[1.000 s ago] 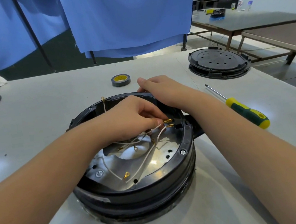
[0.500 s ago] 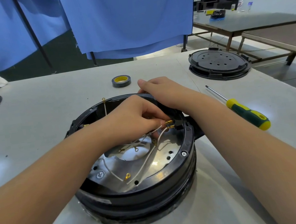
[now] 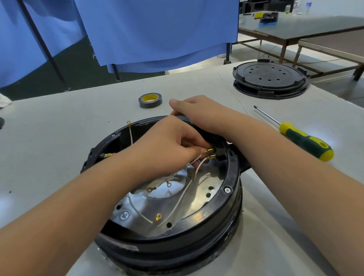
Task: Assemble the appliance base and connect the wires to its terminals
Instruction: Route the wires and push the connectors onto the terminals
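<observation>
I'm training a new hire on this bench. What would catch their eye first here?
The black round base at centre, open, with white wires across its metal floor. The left hand pinches a wire by brass terminals at its right wall; the right hand rests on the far rim. A green-yellow screwdriver lies to the right.

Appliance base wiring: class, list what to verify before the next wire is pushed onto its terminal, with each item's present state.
1. Appliance base flat on table: ok.
2. Right hand steadying the rim: ok.
3. Left hand pinching a white wire near the terminals: ok.
4. Connectors fully seated: cannot tell.
5. Loose ring-lug wire connected: not ok.
6. Screwdriver nearby: ok.
</observation>
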### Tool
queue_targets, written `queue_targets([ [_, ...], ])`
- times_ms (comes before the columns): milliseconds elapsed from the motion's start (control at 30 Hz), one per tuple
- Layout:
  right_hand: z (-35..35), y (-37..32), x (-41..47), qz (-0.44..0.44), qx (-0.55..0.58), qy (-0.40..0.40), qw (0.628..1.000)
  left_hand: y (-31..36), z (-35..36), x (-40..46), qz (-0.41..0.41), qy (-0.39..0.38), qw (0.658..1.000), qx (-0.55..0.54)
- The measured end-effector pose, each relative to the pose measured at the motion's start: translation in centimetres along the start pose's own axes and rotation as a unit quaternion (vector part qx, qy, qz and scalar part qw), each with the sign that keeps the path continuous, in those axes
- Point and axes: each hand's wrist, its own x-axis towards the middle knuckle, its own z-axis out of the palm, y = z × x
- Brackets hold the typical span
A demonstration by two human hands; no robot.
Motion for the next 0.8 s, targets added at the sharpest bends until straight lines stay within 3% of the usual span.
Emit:
queue_targets([
  [500, 0.2, 0.5, 0.4, -0.016, -0.008, 0.016, 1.0, 0.2, -0.7, -0.3, -0.013, -0.009, 0.999, 0.037],
  [700, -0.1, 0.8, 0.3, -0.023, -0.02, -0.01, 0.999, -0.7, -3.2, -2.0, -0.011, 0.079, 0.996, 0.026],
  [800, -0.8, 1.1, 0.2, -0.01, -0.052, -0.044, 0.998, -2.1, -4.9, -3.6, -0.026, 0.188, 0.982, -0.006],
])
